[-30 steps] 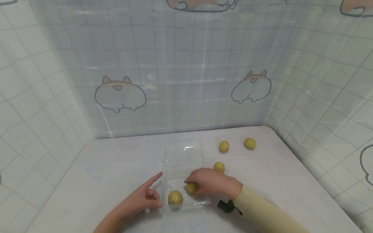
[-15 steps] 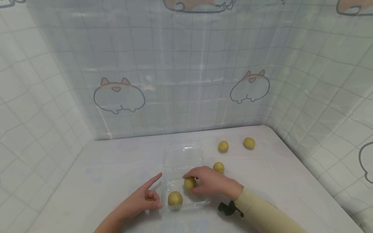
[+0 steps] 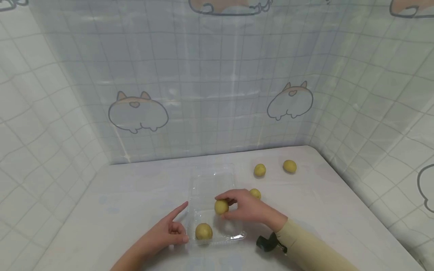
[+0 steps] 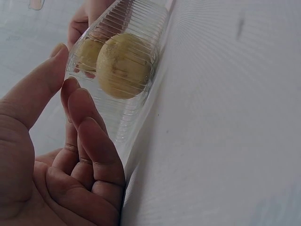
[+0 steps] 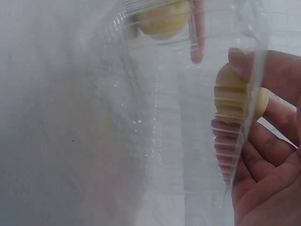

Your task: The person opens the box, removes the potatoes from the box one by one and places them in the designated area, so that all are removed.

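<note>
Around a yellow potato, the thumb and fingers of my right hand hold it over the clear plastic box. Through the clear wall the same potato shows between thumb and fingers in the right wrist view. A second potato lies in the box's front left corner. My left hand rests beside the box's left side, index finger stretched out, thumb at the front corner, the other fingers bent. In the left wrist view its thumb and fingertips are right at the box's rim.
The box's clear lid lies folded back behind it. One potato sits just behind my right hand; two more, a nearer one and a farther one, lie at the back right. A dark device hangs under the right sleeve.
My right hand has moved the potato up and back, from beside the front left potato toward the middle of the box. The left hand has stayed in place.
</note>
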Available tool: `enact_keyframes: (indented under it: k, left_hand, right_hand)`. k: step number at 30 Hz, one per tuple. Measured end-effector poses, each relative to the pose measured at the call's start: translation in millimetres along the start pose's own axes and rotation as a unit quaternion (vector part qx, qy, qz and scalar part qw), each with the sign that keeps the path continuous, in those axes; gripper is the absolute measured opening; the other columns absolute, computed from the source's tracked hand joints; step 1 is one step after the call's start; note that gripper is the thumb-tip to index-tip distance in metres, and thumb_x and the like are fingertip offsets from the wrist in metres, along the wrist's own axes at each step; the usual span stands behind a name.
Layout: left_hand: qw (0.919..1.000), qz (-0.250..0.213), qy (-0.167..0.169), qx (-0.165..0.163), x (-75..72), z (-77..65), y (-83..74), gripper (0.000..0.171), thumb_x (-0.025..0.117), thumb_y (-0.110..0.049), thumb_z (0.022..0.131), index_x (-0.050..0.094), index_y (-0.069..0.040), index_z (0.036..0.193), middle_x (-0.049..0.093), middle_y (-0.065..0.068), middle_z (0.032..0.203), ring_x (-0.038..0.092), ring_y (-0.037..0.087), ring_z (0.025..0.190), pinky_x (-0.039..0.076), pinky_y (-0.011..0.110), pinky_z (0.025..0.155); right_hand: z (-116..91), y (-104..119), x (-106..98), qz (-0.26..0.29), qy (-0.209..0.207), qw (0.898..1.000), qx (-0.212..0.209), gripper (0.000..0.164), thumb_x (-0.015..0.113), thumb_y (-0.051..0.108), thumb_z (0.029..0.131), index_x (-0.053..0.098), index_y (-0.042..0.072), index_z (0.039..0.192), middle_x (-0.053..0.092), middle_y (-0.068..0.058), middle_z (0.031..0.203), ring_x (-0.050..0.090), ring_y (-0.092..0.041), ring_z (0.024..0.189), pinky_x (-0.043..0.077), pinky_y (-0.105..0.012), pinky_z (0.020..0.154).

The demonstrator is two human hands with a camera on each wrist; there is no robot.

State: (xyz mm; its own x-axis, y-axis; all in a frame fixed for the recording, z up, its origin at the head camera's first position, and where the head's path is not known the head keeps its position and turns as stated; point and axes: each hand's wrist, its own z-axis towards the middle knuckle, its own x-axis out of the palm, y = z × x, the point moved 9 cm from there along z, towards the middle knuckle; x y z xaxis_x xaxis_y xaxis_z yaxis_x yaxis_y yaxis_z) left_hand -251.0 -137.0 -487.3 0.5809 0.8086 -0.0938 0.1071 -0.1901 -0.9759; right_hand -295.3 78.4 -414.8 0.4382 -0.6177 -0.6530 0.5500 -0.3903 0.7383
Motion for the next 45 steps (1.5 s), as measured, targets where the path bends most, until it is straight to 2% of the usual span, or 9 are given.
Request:
enact_keyframes:
  k: [6, 12, 23, 27, 34, 45]
  left_hand:
    - [0.9999, 0.008, -0.007, -0.009, -0.8, 0.8, 2.1, 0.098, 0.075, -0.012, 0.089, 0.008, -0.022, 0.16, 0.065, 0.007, 0.083, 0.056, 0.014, 0.073, 0.048, 0.029, 0.071]
    - [0.9999, 0.016, -0.003, -0.004, -0.2, 1.0, 2.2, 0.099, 0.075, -0.012, 0.089, 0.007, -0.02, 0.16, 0.065, 0.008, 0.084, 0.056, 0.014, 0.074, 0.049, 0.029, 0.071]
    - [0.9997, 0.023, -0.007, -0.006, 0.6, 1.2, 2.1, 0.099, 0.075, -0.013, 0.088, 0.007, -0.019, 0.16, 0.066, 0.008, 0.083, 0.057, 0.014, 0.074, 0.049, 0.029, 0.072]
    - [0.9995, 0.026, -0.01, -0.012, 0.1, 1.2, 1.7, 0.1, 0.076, -0.015, 0.088, 0.007, -0.019, 0.16, 0.066, 0.008, 0.083, 0.057, 0.015, 0.074, 0.049, 0.029, 0.072]
    - [0.9995, 0.024, -0.012, -0.016, -0.6, 0.9, 1.9, 0.1, 0.076, -0.015, 0.088, 0.008, -0.02, 0.16, 0.066, 0.009, 0.084, 0.058, 0.016, 0.075, 0.048, 0.03, 0.072]
    - [0.9996, 0.024, -0.006, -0.012, -0.1, 1.6, 2.2, 0.098, 0.075, -0.014, 0.089, 0.007, -0.019, 0.16, 0.066, 0.009, 0.084, 0.058, 0.016, 0.076, 0.048, 0.029, 0.073]
  right_hand:
    - [-4.9, -3.9, -13.2, -0.011, -0.032, 0.999, 0.008, 0.052, 0.081, 0.029, 0.083, 0.065, 0.01, 0.129, 0.065, 0.013, 0.116, 0.061, -0.005, 0.101, 0.049, -0.028, 0.09]
    - [-12.0, -8.4, -26.3, -0.012, -0.051, 0.998, 0.018, 0.053, 0.081, 0.032, 0.084, 0.065, 0.011, 0.13, 0.065, 0.014, 0.115, 0.062, -0.006, 0.101, 0.049, -0.03, 0.09]
    - [-33.5, -27.3, -50.4, 0.007, -0.09, 0.994, 0.068, 0.051, 0.083, 0.025, 0.081, 0.065, 0.025, 0.128, 0.063, 0.018, 0.12, 0.062, -0.006, 0.102, 0.047, -0.034, 0.094]
    - [-40.6, -33.1, -58.5, 0.017, -0.103, 0.992, 0.072, 0.05, 0.083, 0.021, 0.08, 0.065, 0.023, 0.127, 0.064, 0.013, 0.12, 0.062, -0.009, 0.104, 0.048, -0.037, 0.094]
    - [-51.1, -42.7, -67.3, 0.032, -0.114, 0.991, 0.062, 0.051, 0.081, 0.017, 0.083, 0.064, 0.011, 0.13, 0.064, 0.003, 0.123, 0.063, -0.017, 0.107, 0.05, -0.035, 0.091]
    - [-69.2, -58.8, -83.7, 0.017, -0.146, 0.985, 0.088, 0.054, 0.084, 0.023, 0.081, 0.064, 0.015, 0.13, 0.063, 0.002, 0.126, 0.064, -0.017, 0.109, 0.05, -0.034, 0.091]
